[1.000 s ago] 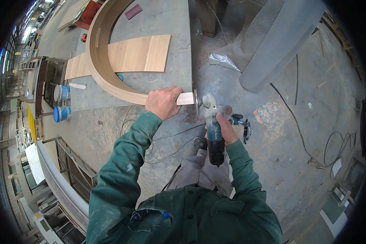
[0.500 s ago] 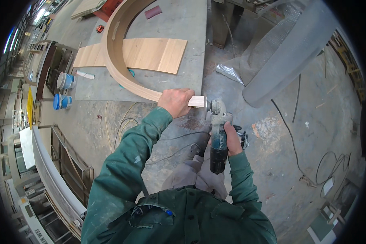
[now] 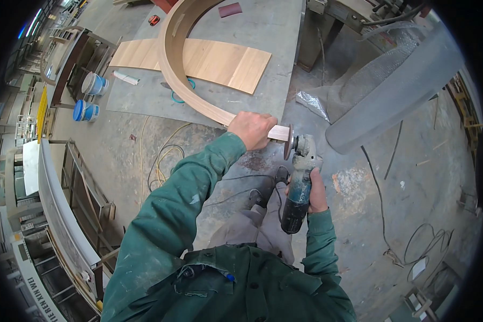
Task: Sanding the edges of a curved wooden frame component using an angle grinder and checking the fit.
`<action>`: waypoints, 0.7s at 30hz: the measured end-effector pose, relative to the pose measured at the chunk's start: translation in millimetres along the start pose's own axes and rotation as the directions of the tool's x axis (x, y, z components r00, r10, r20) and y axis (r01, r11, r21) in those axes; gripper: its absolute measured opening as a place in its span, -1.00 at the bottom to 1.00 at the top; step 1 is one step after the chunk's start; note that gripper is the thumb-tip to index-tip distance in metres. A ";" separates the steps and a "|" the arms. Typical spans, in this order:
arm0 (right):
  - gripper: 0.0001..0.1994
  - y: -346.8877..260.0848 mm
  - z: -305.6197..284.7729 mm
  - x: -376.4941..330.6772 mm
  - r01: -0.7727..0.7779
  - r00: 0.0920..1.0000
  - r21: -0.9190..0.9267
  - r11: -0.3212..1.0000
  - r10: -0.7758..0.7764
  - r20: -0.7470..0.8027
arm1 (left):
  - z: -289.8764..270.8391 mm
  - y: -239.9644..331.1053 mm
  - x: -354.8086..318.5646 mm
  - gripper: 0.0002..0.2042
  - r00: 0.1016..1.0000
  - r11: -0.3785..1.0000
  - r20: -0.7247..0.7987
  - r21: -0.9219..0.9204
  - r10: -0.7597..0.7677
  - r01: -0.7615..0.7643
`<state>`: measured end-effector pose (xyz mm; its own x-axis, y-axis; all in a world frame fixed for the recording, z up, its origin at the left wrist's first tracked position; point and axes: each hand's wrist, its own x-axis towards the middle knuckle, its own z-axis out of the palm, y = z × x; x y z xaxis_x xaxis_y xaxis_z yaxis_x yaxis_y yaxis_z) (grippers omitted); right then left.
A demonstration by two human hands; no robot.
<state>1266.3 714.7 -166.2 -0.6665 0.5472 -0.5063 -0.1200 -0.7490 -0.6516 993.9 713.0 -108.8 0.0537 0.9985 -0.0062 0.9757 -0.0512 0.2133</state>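
Observation:
My left hand [image 3: 250,130] is closed around the near end of a curved wooden frame [image 3: 192,103], whose arc rises from a grey table [image 3: 150,102]. Past my fingers the squared pale end sticks out toward the right. An angle grinder [image 3: 300,188] with a dark teal and black body is gripped in my right hand [image 3: 317,191], its head up and its body hanging down. The grinder's disc [image 3: 288,142] stands edge-on against the frame's end face. My right fingers are partly hidden behind the tool.
A striped wooden board [image 3: 225,61] lies on the table under the frame. Two buckets [image 3: 86,111] stand on the left. A large roll of plastic wrap [image 3: 392,91] leans at the right. Cables [image 3: 378,198] trail over the floor around my feet [image 3: 256,196].
The grinder, both hands and the frame's end appear farther right in the picture. The view has shifted and turned slightly. Both grips stay the same, with the disc still at the frame's end.

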 end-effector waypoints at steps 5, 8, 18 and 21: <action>-0.27 -3.1 0.8 -0.7 -0.005 1.000 -0.013 1.000 0.004 -0.019 | 0.3 -0.6 -0.2 -0.89 1.000 1.000 -0.004 -0.022 -0.001 0.000; -0.27 -1.3 0.0 1.2 -0.010 1.000 -0.010 1.000 0.010 -0.011 | 0.7 -1.7 -0.7 -0.88 1.000 1.000 0.005 -0.010 0.001 -0.001; -0.26 21.3 -17.8 12.1 -0.052 0.998 0.017 0.998 0.053 -0.022 | 2.1 -1.4 0.0 -0.87 1.000 1.000 -0.012 0.002 0.025 -0.025; -0.29 30.1 -25.4 16.2 -0.115 0.993 0.043 0.992 0.117 -0.030 | 4.2 -1.7 0.4 -0.88 0.999 1.000 -0.026 0.018 0.026 -0.025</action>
<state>1270.6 710.5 -208.3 -0.6539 0.4669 -0.5953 -0.0738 -0.8225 -0.5640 993.1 713.4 -113.3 0.0734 0.9970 0.0246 0.9776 -0.0768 0.1958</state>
